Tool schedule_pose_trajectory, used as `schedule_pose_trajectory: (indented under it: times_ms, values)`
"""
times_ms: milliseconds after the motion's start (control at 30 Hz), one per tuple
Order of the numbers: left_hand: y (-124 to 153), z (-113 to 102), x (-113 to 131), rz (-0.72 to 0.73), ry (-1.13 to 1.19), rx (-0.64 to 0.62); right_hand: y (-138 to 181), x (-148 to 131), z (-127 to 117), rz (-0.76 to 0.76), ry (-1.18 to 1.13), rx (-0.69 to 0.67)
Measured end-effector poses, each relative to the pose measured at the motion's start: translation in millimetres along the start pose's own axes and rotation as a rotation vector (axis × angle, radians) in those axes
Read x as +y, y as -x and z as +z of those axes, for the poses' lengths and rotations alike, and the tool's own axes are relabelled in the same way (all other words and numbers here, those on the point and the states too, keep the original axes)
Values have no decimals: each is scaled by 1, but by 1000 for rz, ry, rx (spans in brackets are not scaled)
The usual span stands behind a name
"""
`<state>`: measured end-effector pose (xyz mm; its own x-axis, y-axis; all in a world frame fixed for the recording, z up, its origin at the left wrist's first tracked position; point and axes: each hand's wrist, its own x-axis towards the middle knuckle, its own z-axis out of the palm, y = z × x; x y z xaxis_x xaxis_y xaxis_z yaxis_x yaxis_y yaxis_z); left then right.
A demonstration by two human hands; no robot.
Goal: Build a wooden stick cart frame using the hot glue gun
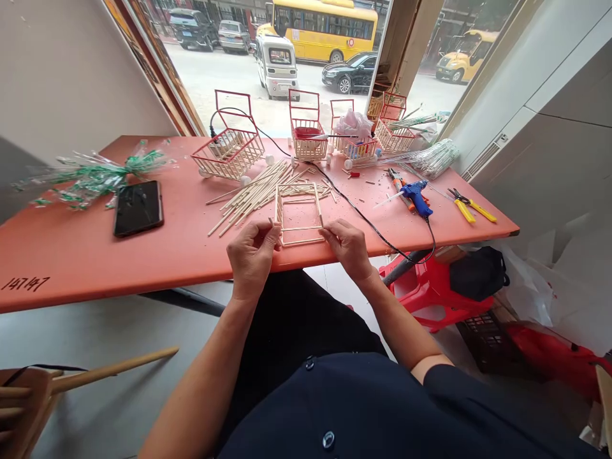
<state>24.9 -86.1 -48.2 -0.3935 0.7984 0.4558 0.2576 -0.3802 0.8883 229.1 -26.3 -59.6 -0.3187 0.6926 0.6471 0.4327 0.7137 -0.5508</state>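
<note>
A small rectangular frame of thin wooden sticks point(299, 213) stands on the orange table point(86, 252) near its front edge. My left hand point(252, 255) pinches the frame's lower left corner with fingers closed. My right hand point(348, 245) grips the lower right corner, also closed. Just behind the frame lies a loose pile of wooden sticks point(255, 191).
Several stick-built toy carts point(229, 150) line the back by the window. A blue glue gun point(417, 196) with a black cord, yellow pliers point(471, 207), a black phone point(138, 208) and green-tipped wrappers point(90, 175) lie around. Red plastic stool point(430, 293) stands below on the right.
</note>
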Motion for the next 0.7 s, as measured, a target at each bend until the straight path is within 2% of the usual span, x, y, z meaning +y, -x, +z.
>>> schedule_pose_trajectory:
  times_ms: [700]
  values:
    - [-1,0,-6,11,9,32,1,-3,0,-12,64,34]
